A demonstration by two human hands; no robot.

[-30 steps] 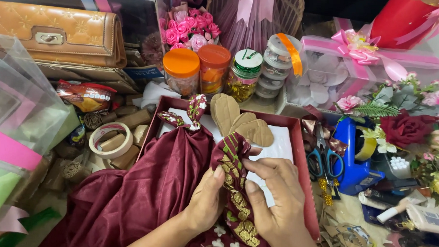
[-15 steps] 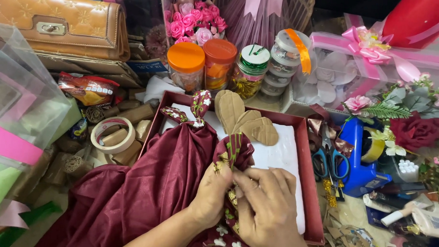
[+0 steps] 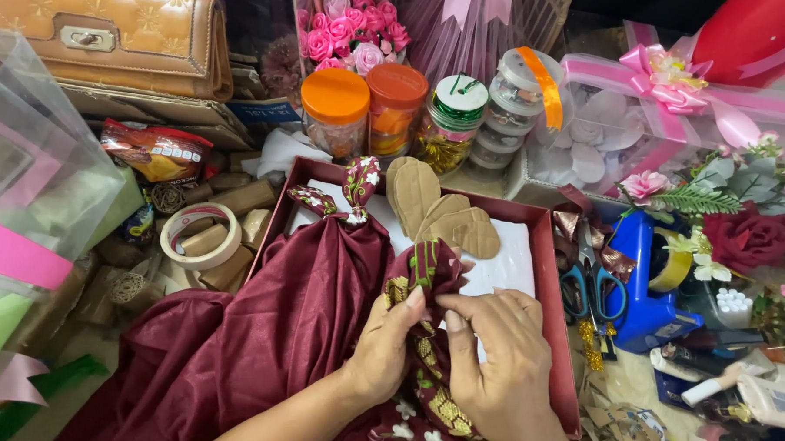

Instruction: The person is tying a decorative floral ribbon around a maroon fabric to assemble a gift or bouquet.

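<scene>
Both hands meet over a red gift box [image 3: 554, 278], the left hand [image 3: 386, 346] and right hand [image 3: 501, 359] pinching a gathered fold of maroon embroidered cloth [image 3: 425, 278] between thumbs and fingertips, fingers drawn together and clamped on the fabric. The fold rises just above the fingertips; the rest of the cloth spills left of the left hand's fingers and out over the box's near corner, with a knotted, flower-patterned tuft [image 3: 356, 186] well beyond the fingers at the far end. Just past the fingertips lie brown cardboard heart cut-outs [image 3: 445, 218] on the box's white lining. Right of the right hand's fingers, outside the box, sit blue-handled scissors [image 3: 592, 288] and a blue tape dispenser [image 3: 643, 281]. Left of the left hand's fingers, well apart, is a roll of tape [image 3: 201, 235]. Far beyond the fingers stand orange-lidded jars [image 3: 361, 111] and a bunch of pink roses [image 3: 342, 32]
</scene>
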